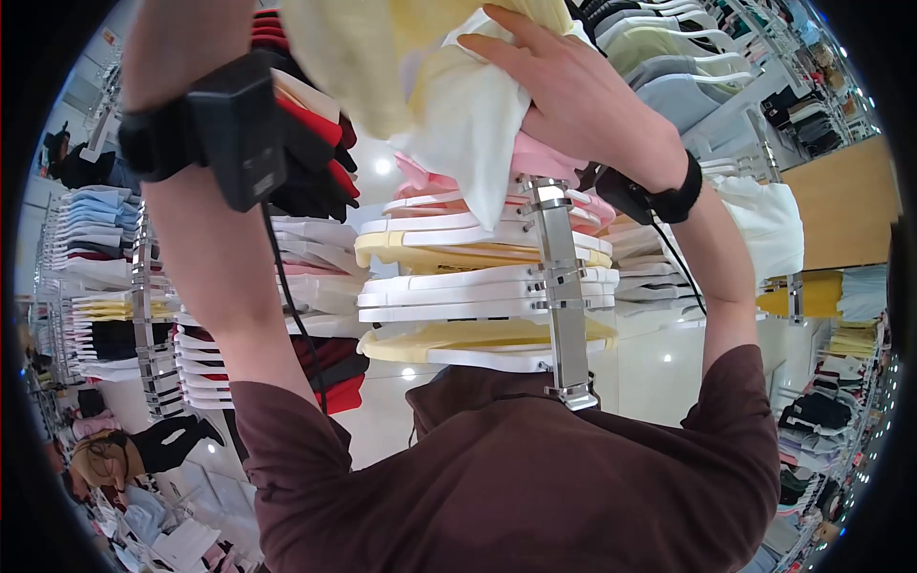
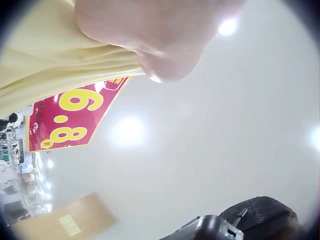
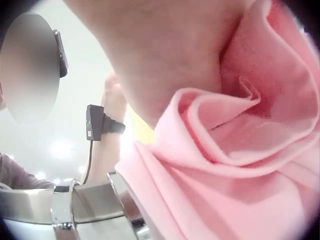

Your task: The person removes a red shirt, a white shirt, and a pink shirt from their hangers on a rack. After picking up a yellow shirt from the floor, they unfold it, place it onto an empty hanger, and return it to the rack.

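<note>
My left hand (image 2: 145,35) is raised beyond the top of the head view. In the left wrist view it grips gathered pale yellow cloth (image 2: 45,55) by the thumb. That yellow garment (image 1: 344,67) hangs down at the top of the head view. My right hand (image 1: 592,100) lies against it with fingers stretched over a white cloth part (image 1: 468,124) that hangs to a point; its thumb is hidden. Below the right wrist, a pink garment (image 3: 240,135) with a folded, open neckline hangs close, partly covering the hand in the right wrist view.
A metal rail (image 1: 564,306) with white hangers (image 1: 449,296) and yellow garments runs toward my body. Dark and red clothes (image 1: 325,172) hang at left, grey and green ones (image 1: 669,67) at upper right. A red price sign (image 2: 70,115) hangs near the left hand. Another person (image 1: 124,458) is at lower left.
</note>
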`<act>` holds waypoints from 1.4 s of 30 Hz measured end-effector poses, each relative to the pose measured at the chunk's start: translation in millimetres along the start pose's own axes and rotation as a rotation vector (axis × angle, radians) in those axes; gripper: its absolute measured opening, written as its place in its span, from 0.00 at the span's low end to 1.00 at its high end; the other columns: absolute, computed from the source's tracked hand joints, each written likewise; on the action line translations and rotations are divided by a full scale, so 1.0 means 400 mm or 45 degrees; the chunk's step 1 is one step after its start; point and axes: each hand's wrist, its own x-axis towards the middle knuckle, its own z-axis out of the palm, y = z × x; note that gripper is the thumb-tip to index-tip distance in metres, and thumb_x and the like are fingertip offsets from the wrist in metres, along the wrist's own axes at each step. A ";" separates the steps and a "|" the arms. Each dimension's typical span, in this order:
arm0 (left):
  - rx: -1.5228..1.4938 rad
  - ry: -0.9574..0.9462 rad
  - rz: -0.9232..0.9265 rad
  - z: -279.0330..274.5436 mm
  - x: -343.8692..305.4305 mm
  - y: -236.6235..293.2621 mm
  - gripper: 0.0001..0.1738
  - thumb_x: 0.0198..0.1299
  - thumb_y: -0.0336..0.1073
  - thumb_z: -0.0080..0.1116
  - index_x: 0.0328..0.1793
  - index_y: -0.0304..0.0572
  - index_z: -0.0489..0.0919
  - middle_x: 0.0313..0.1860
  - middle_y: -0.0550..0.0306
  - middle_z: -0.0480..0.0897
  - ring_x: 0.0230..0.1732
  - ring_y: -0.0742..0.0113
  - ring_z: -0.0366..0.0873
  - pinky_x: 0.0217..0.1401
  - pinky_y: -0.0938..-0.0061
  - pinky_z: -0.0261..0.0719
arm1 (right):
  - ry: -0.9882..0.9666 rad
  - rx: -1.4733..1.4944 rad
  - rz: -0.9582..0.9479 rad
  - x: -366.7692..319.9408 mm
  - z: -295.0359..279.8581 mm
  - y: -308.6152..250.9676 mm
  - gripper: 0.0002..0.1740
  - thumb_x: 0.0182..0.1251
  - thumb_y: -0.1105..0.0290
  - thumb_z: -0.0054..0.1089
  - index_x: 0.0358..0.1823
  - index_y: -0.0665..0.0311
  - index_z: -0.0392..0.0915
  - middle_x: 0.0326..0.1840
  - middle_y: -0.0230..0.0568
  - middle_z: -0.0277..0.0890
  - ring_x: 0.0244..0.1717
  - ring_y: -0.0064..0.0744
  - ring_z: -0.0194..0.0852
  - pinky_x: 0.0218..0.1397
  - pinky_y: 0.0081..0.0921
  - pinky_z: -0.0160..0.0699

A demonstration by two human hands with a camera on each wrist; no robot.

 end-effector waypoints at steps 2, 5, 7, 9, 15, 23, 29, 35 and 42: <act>0.032 -0.222 0.089 -0.010 0.001 0.048 0.10 0.83 0.37 0.57 0.54 0.38 0.84 0.48 0.57 0.90 0.48 0.65 0.88 0.60 0.69 0.86 | -0.006 0.017 0.014 -0.001 -0.009 -0.010 0.32 0.63 0.73 0.63 0.73 0.55 0.82 0.77 0.59 0.76 0.60 0.59 0.87 0.61 0.47 0.87; 0.062 -0.070 0.143 -0.059 0.062 0.128 0.11 0.82 0.36 0.57 0.54 0.37 0.84 0.47 0.57 0.89 0.49 0.65 0.87 0.60 0.69 0.85 | -0.118 0.067 0.149 0.008 -0.009 -0.015 0.33 0.63 0.72 0.63 0.73 0.56 0.82 0.76 0.60 0.76 0.61 0.60 0.86 0.62 0.50 0.86; 0.056 0.459 0.137 -0.082 0.107 0.160 0.11 0.81 0.35 0.56 0.54 0.35 0.85 0.46 0.56 0.88 0.49 0.65 0.85 0.58 0.69 0.83 | -0.058 -0.069 0.026 0.005 0.027 0.012 0.31 0.68 0.69 0.66 0.74 0.58 0.79 0.77 0.61 0.76 0.66 0.62 0.83 0.68 0.49 0.82; 0.090 0.480 0.128 0.251 -0.057 0.197 0.12 0.82 0.36 0.55 0.54 0.35 0.84 0.46 0.56 0.88 0.49 0.65 0.85 0.58 0.69 0.83 | -0.062 -0.061 0.043 -0.001 0.042 0.027 0.30 0.69 0.68 0.65 0.74 0.58 0.79 0.77 0.59 0.77 0.66 0.61 0.83 0.68 0.49 0.82; 0.330 0.611 0.073 -0.897 0.178 0.320 0.15 0.82 0.40 0.54 0.56 0.34 0.83 0.47 0.55 0.87 0.49 0.63 0.85 0.57 0.67 0.84 | -0.168 0.070 0.186 0.018 0.008 0.010 0.29 0.72 0.65 0.64 0.74 0.58 0.79 0.73 0.53 0.80 0.66 0.57 0.83 0.68 0.48 0.83; 0.670 0.826 -0.003 0.019 -0.326 0.322 0.21 0.84 0.46 0.52 0.58 0.33 0.82 0.48 0.53 0.86 0.50 0.61 0.85 0.57 0.64 0.85 | -0.139 -0.223 0.100 0.085 0.044 0.017 0.17 0.66 0.64 0.68 0.52 0.66 0.84 0.54 0.53 0.88 0.53 0.52 0.90 0.55 0.45 0.89; 0.920 1.018 -0.103 0.161 -0.563 0.332 0.25 0.85 0.51 0.51 0.60 0.32 0.81 0.49 0.52 0.85 0.51 0.59 0.85 0.56 0.63 0.86 | -0.035 -0.281 0.137 0.143 0.011 0.006 0.16 0.65 0.62 0.68 0.45 0.67 0.79 0.33 0.57 0.86 0.39 0.63 0.90 0.45 0.54 0.87; 1.185 1.260 -0.232 0.053 -0.861 0.584 0.29 0.85 0.55 0.50 0.62 0.31 0.80 0.50 0.50 0.84 0.51 0.57 0.85 0.56 0.61 0.87 | -0.501 0.312 0.093 0.107 -0.109 -0.087 0.31 0.71 0.63 0.62 0.73 0.71 0.77 0.59 0.64 0.87 0.63 0.58 0.86 0.67 0.44 0.83; -0.334 1.276 -0.801 0.202 -1.077 0.542 0.16 0.90 0.49 0.43 0.61 0.43 0.68 0.46 0.58 0.75 0.51 0.66 0.77 0.59 0.64 0.80 | -0.597 1.717 0.037 -0.391 -0.324 -0.341 0.34 0.71 0.58 0.76 0.69 0.76 0.80 0.67 0.60 0.86 0.63 0.56 0.89 0.66 0.46 0.87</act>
